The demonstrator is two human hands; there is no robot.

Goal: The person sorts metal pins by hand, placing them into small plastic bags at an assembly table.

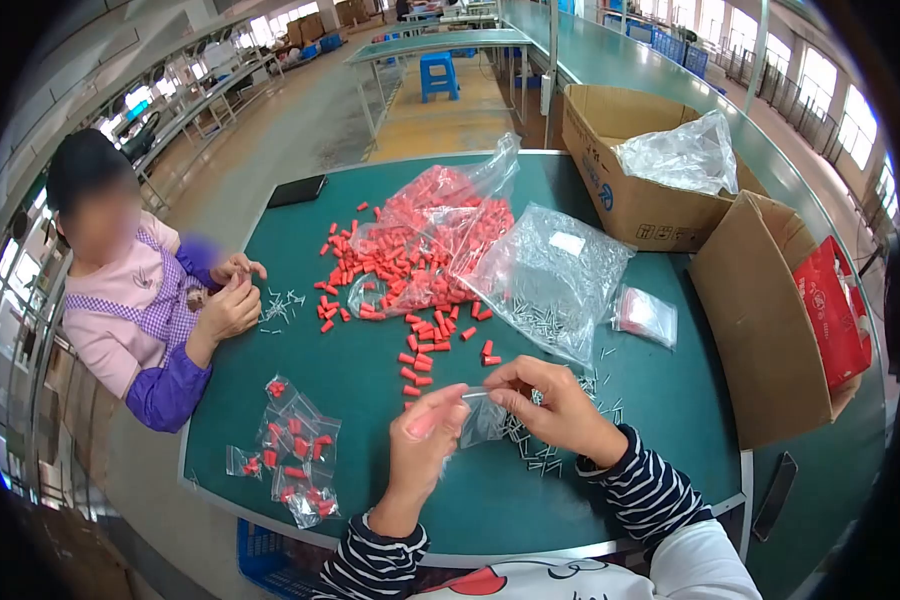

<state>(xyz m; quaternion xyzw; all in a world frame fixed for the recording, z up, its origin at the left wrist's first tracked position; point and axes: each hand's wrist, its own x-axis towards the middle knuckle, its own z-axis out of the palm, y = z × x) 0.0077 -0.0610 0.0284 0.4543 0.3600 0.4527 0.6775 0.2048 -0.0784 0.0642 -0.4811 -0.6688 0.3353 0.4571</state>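
Note:
Both my hands hold a small clear bag (483, 420) above the green table (370, 500). My left hand (425, 440) has its fingers closed at the bag's left edge, and my right hand (553, 405) pinches the right end of its top edge. Loose metal screws (543, 458) lie under and beside my right hand. Red plastic plugs (423, 365) are scattered just beyond my hands, spreading from a big clear bag of red plugs (435, 235). Another large clear bag (550, 280) holds more screws. Small filled bags with red plugs (300, 450) lie at the left front.
A co-worker (140, 290) works at the left edge beside a few screws (282, 305). Cardboard boxes (635, 200) (750, 330) stand at the right. A stack of small bags (645, 316) and a black phone-like object (297, 191) lie on the table.

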